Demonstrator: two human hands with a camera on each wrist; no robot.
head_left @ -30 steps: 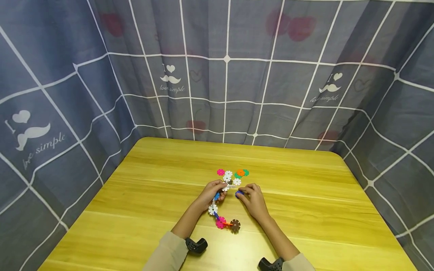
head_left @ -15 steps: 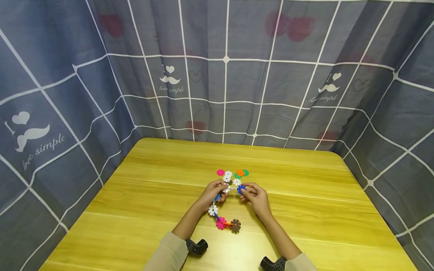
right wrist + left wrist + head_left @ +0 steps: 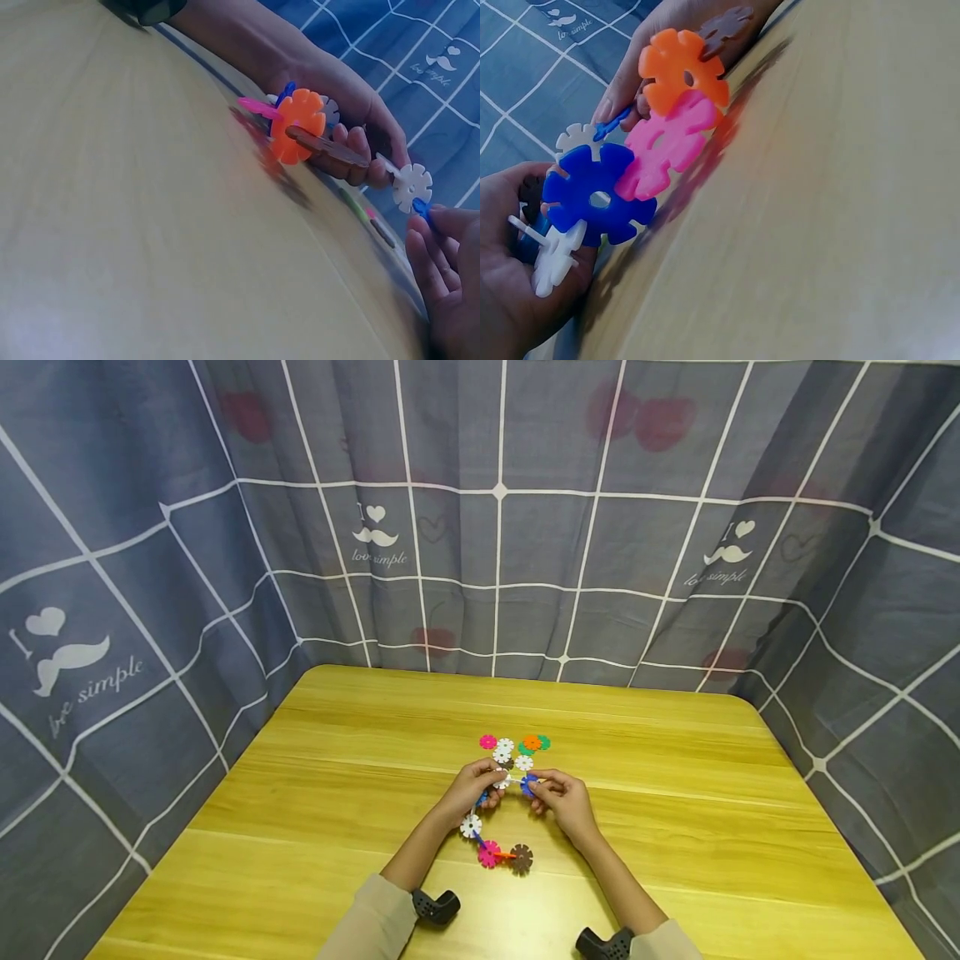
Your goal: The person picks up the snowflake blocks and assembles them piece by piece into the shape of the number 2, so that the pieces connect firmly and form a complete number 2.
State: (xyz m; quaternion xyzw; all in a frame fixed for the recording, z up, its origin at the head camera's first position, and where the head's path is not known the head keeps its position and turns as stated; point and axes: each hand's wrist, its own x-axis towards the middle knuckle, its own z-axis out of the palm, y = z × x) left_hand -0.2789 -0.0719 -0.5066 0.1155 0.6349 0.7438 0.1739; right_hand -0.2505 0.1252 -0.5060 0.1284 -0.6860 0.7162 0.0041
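Note:
My left hand point(image 3: 471, 791) grips the upper end of a chain of flower-shaped snowflake discs and pinches a white disc point(image 3: 502, 778). From there the chain bends toward me through another white disc point(image 3: 471, 825), a pink disc point(image 3: 489, 854) and an orange disc point(image 3: 676, 66) to a brown disc point(image 3: 521, 859). My right hand point(image 3: 568, 802) pinches a blue disc point(image 3: 528, 786) between thumb and fingers. In the right wrist view that blue disc, seen edge-on, meets the rim of a white disc point(image 3: 412, 187). Whether their slots interlock I cannot tell.
Just beyond my hands, several loose discs lie on the wooden table point(image 3: 360, 727), among them a pink one point(image 3: 488, 742), a white one point(image 3: 524, 762) and an orange one point(image 3: 532, 742) overlapping green. A grey checked curtain point(image 3: 457, 543) encloses the back and sides.
My right hand has turned the blue disc to face upward and brought it left against the white end of the chain. My left hand stays nearly still, holding the chain.

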